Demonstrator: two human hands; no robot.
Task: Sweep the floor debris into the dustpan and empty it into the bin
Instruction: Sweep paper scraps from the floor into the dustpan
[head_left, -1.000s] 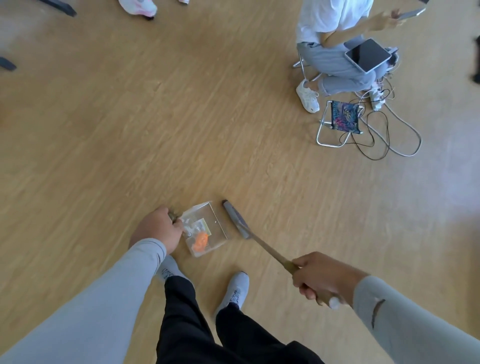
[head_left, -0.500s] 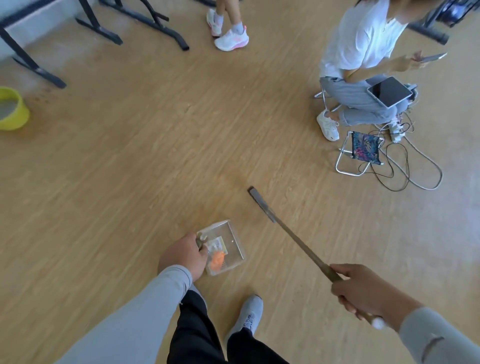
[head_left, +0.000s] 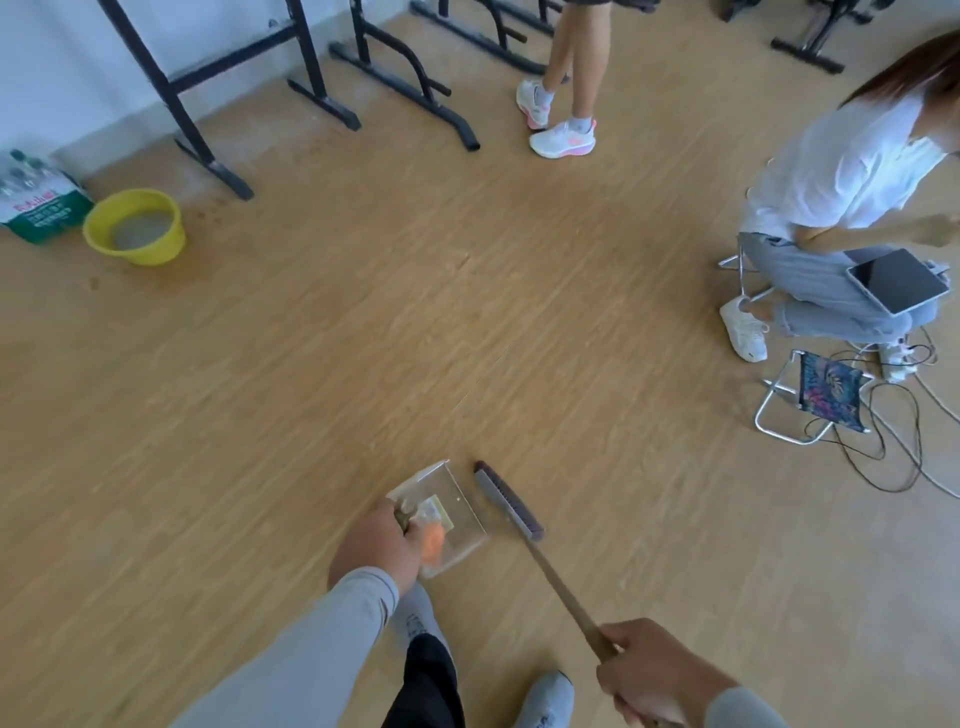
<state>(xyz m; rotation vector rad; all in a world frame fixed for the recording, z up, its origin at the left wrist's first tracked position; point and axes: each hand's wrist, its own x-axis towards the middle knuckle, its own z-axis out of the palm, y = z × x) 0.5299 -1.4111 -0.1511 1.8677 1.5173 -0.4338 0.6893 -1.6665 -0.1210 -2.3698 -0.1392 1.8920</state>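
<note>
Far left by the wall sits the yellow bin (head_left: 134, 227), well apart from the action and off to the front-left of the left hand (head_left: 375, 545). That hand is wrapped tight on the handle of the clear dustpan (head_left: 451, 512), which is down by the feet with the orange scrap (head_left: 432, 542) and pale wrapper (head_left: 435, 507) inside. Just beside its right edge, the broom (head_left: 509, 501) runs its handle back to the right hand (head_left: 655, 676), fist closed round it. Emptying looks next, and it's the left hand's carry.

Place: I see a bare workroom or lab.
Evidence: wood floor (head_left: 363, 312), black frames (head_left: 218, 93), cables (head_left: 893, 441), tablet (head_left: 901, 280).
</note>
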